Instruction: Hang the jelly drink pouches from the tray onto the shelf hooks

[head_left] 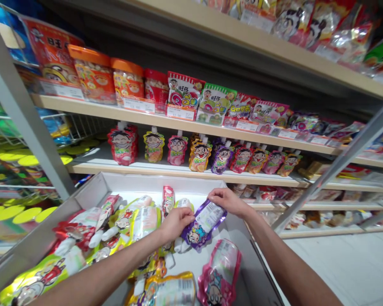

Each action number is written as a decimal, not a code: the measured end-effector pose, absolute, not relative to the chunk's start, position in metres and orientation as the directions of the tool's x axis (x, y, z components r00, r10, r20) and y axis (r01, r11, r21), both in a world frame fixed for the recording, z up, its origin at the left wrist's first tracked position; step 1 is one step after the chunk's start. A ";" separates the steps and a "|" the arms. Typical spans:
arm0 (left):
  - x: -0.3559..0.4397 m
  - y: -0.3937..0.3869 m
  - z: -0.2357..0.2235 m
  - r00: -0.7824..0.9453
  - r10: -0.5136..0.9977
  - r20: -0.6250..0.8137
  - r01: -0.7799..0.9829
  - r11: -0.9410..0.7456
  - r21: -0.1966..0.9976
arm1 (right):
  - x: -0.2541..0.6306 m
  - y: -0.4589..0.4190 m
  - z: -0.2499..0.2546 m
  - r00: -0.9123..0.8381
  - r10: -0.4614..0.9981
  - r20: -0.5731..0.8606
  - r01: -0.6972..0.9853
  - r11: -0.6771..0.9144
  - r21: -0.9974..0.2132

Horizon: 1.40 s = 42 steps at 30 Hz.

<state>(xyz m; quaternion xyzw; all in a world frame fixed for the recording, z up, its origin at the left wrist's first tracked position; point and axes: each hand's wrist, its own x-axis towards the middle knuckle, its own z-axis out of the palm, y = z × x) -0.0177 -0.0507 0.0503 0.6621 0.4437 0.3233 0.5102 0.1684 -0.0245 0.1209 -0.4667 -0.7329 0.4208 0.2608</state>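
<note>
Between my two hands is a purple jelly pouch [204,223], tilted, its printed back facing me. My left hand [178,222] pinches its left edge; my right hand [226,201] grips its upper right end. Below it, a white box [121,180] holds several more spouted pouches. Among them are a pink pouch [221,272] at the lower right, an orange-yellow pouch [170,291] at the bottom, a yellow-green pouch [145,223] near my left forearm, and a red pouch [78,227] at the left. The purple pouch's spout cannot be made out.
Behind the box, a lower shelf carries a row of upright pouches, including another purple pouch [222,159]. Above stand orange-lidded jars [94,74] and gummy bags [217,102]. Grey metal posts rise at the left [27,102] and right [335,163]. Pale floor [341,259] shows at the lower right.
</note>
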 end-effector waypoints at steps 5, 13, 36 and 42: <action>-0.018 -0.048 0.065 0.354 0.934 0.053 0.165 -0.118 0.979 | 0.170 -0.025 0.141 -0.381 0.921 0.084 0.500 0.281 -0.819; -0.020 -0.055 0.110 0.209 0.975 -0.078 -0.081 0.096 0.992 | 0.151 -0.036 0.158 -0.197 0.724 0.661 0.717 0.567 -0.407; 0.014 -0.033 0.108 0.171 0.978 0.122 -0.352 -0.055 0.934 | 0.146 -0.043 0.107 -0.112 0.993 -0.020 0.051 -0.014 -0.999; 0.027 -0.015 0.119 0.270 0.913 0.305 -0.133 -0.278 0.951 | 0.166 -0.036 0.118 -0.014 0.999 0.035 -0.103 0.033 -0.994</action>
